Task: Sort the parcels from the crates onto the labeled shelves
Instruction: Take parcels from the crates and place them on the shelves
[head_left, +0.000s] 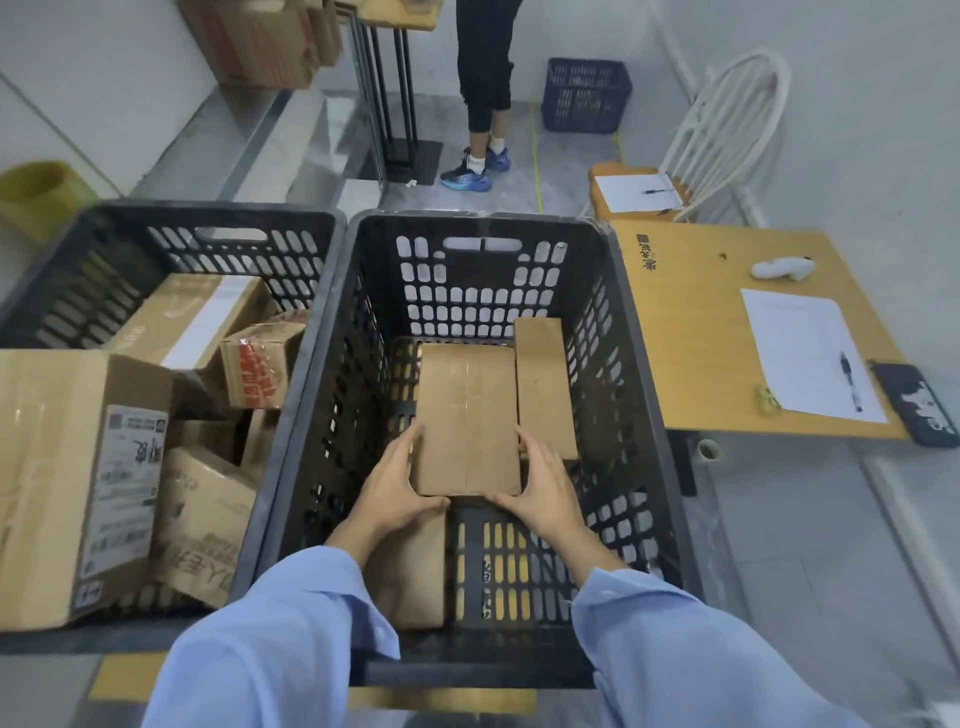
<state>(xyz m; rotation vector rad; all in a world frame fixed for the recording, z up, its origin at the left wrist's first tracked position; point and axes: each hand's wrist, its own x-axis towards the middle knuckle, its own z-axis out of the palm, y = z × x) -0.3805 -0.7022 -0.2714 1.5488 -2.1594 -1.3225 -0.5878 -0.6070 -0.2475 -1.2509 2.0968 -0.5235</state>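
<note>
Our left hand (397, 480) and right hand (545, 480) clamp the near corners of a flat cardboard box (467, 418), which lies deep in the middle crate (631, 332), beside a narrower box (544, 384) along the right wall. With only the near end gripped, we risk the far end sagging or catching that neighbour as we lift.

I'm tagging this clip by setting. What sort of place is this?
Probably a small parcel sorting room or depot. Two black crates hold taped cardboard parcels, one with a shipping label, and a desk alongside carries a sheet and pen.
</note>
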